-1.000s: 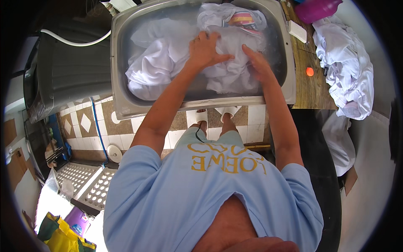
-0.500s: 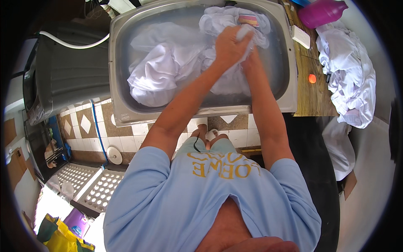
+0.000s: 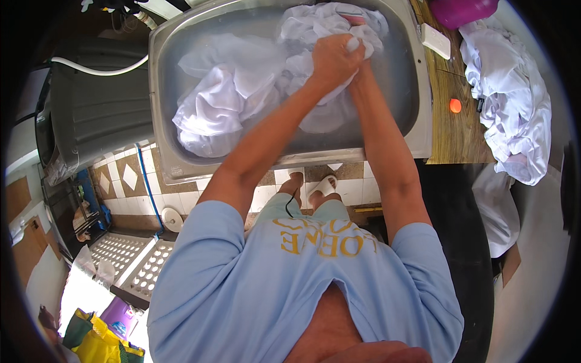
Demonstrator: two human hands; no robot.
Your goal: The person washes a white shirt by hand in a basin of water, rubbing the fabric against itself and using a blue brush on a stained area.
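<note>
My left hand is curled into a fist around bunched white cloth, thumb side up, toward the far right of the grey basin. My right hand is pressed up against it; its fingers are mostly hidden, so I can't tell exactly how they close. Knuckles meeting like that probably keeps a slippery wet wad trapped between both palms. The cloth trails down below my wrists into cloudy water, likely so only the part being worked is lifted and the rest stays wet. Arms reach straight over the near rim, elbows out, presumably for leverage without leaning on the edge. Just beyond my fists: more white fabric with a reddish patch; can't tell if it's one piece with what I hold. A second white heap lies at the basin's left, partly above the water, seemingly pushed aside to give my hands room. A pale block, soap maybe, sits on the wooden counter right beside the rim, handy for my right hand. Orange disc there too, and a white pile farther right, out of the water, likely kept apart.
</note>
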